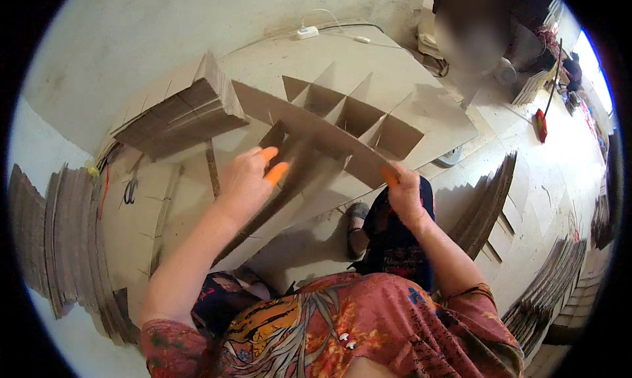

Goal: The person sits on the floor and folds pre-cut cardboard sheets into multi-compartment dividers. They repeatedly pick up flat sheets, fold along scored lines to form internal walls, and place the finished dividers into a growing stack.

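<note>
A cardboard grid divider of slotted strips lies on a low cardboard-covered work surface in front of me. My left hand, with orange caps on two fingertips, pinches a blurred cardboard strip at the divider's near left side. My right hand, also with an orange fingertip cap, grips the near long strip of the divider at its right end. My knees and a foot show below the work surface.
A thick stack of cut cardboard strips lies left of the divider. Scissors rest at the far left. More cardboard stacks ring the floor left and right. A white power strip and another person are beyond.
</note>
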`<action>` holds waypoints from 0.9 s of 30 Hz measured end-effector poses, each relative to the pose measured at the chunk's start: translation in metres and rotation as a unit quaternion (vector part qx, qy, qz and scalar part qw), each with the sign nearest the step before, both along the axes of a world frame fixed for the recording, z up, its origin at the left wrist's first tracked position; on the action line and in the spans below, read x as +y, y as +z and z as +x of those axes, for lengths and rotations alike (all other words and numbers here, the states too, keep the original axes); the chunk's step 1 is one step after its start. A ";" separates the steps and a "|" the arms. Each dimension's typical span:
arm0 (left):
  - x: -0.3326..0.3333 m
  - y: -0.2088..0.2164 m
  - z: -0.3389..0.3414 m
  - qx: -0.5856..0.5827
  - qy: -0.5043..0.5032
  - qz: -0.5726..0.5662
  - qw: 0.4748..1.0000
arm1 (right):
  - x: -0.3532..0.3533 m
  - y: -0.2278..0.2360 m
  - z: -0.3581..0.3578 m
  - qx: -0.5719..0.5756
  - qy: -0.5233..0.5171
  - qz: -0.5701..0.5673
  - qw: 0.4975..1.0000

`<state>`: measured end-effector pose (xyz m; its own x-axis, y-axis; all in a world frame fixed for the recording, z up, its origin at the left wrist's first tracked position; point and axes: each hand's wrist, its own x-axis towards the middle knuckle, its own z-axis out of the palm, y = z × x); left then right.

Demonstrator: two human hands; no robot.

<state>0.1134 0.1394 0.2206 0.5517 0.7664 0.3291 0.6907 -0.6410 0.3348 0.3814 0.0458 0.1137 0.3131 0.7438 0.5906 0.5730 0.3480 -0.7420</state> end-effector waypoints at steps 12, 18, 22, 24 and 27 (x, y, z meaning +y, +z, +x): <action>0.038 -0.038 0.035 0.115 0.022 -0.147 0.982 | -0.022 -0.003 0.009 -0.004 0.005 -0.106 0.994; 0.034 -0.012 0.028 0.018 0.065 -0.029 0.997 | -0.031 0.008 0.020 -0.016 0.023 -0.159 0.987; 0.063 -0.008 0.004 0.048 0.101 0.056 0.992 | -0.030 0.041 0.013 -0.015 0.011 -0.107 0.994; 0.078 -0.019 -0.002 0.077 0.084 -0.076 0.991 | -0.026 0.040 0.015 -0.183 0.045 -0.096 0.977; 0.089 -0.039 -0.007 0.106 0.078 -0.084 0.988 | -0.028 0.041 0.022 -0.258 0.113 -0.164 0.945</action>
